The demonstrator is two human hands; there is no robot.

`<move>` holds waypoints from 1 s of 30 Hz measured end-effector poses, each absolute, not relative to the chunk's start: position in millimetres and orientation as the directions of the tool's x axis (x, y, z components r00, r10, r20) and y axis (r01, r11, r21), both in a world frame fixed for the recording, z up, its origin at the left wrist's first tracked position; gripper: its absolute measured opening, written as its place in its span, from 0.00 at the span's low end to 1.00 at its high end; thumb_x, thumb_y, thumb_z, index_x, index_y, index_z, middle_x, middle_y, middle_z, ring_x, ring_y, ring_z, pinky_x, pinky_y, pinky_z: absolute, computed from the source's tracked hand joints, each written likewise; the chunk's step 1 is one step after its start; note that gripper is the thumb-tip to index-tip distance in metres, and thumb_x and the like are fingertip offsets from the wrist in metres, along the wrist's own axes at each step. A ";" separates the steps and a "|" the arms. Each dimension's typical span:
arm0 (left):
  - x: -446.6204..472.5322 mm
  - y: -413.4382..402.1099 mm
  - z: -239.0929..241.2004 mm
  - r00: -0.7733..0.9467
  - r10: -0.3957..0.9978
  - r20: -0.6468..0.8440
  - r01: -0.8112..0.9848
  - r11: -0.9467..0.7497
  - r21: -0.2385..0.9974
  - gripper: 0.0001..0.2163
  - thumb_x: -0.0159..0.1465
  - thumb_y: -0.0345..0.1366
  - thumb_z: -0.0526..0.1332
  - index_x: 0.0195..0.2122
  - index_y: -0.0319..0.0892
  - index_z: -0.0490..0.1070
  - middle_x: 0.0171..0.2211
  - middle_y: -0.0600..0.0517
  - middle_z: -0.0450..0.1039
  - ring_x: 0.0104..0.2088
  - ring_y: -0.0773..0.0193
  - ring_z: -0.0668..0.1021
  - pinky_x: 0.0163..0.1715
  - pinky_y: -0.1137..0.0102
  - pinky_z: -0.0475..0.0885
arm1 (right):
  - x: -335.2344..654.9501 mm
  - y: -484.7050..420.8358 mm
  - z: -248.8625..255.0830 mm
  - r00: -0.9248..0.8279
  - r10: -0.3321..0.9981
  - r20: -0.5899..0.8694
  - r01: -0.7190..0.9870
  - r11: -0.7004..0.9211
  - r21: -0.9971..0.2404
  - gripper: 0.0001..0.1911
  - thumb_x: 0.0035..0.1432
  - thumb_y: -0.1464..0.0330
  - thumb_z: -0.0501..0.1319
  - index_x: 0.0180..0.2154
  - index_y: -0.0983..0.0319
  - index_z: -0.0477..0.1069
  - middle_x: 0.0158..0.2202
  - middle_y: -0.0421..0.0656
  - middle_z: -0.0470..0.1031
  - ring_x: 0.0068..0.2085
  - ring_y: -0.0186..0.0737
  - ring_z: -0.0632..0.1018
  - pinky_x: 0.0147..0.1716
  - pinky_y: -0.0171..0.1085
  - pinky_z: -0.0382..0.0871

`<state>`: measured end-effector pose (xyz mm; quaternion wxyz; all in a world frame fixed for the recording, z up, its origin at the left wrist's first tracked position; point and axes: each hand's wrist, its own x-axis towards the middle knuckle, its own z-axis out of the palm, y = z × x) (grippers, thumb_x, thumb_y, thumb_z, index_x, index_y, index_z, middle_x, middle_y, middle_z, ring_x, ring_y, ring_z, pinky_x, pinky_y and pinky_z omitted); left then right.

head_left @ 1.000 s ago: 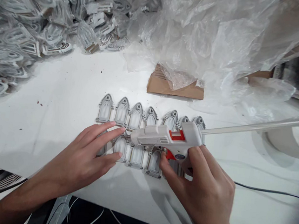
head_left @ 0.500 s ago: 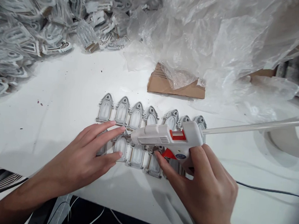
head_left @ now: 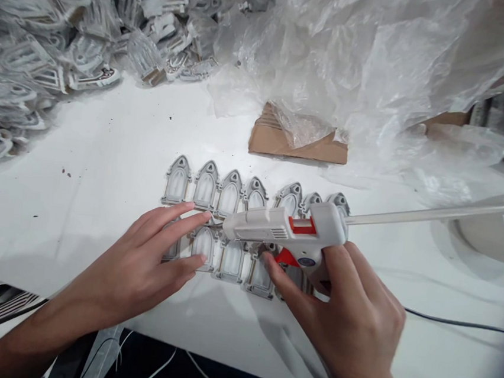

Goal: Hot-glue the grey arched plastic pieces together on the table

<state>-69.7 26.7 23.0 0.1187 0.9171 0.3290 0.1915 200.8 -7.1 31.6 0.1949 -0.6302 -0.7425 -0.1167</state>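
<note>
My right hand [head_left: 350, 323] grips a white hot glue gun [head_left: 290, 234] with a red trigger; its index finger lies on the trigger. A clear glue stick [head_left: 437, 213] sticks out of the gun's back to the right. The nozzle points left at a small grey arch-shaped piece [head_left: 204, 245] in the near row. My left hand [head_left: 141, 270] lies flat with spread fingers on the pieces of that row, fingertips beside the nozzle. A second row of several arch-shaped pieces [head_left: 205, 186] lies just behind on the white table [head_left: 103, 157].
A heap of bagged arch-shaped pieces [head_left: 47, 44] fills the far left. Crumpled clear plastic [head_left: 357, 62] covers the far right, with a cardboard scrap [head_left: 296, 143] under it. The gun's black cord [head_left: 462, 322] runs off right. White cables hang below the table's near edge.
My right index finger has stretched forward onto the trigger and the gun has shifted slightly right. My left hand has stayed in place.
</note>
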 end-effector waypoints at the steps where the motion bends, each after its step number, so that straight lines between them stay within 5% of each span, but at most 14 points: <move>1: -69.8 26.8 23.2 0.710 0.651 0.269 0.559 -0.753 0.346 0.08 0.66 0.26 0.63 0.45 0.43 0.74 0.62 0.41 0.64 0.65 0.43 0.64 0.54 0.48 0.71 | 200.7 -7.0 31.8 -0.130 0.889 0.440 0.981 0.180 -0.075 0.24 0.55 0.60 0.70 0.28 0.59 0.55 0.23 0.32 0.55 0.21 0.26 0.57 0.22 0.33 0.55; 30: -76.2 32.3 27.1 0.670 0.694 0.266 0.584 -0.713 0.388 0.08 0.65 0.33 0.67 0.43 0.38 0.74 0.63 0.37 0.64 0.66 0.41 0.63 0.59 0.45 0.68 | 208.5 -12.7 37.7 -0.117 0.938 0.326 0.945 0.206 -0.253 0.25 0.55 0.62 0.67 0.27 0.58 0.48 0.22 0.33 0.54 0.22 0.27 0.57 0.21 0.31 0.52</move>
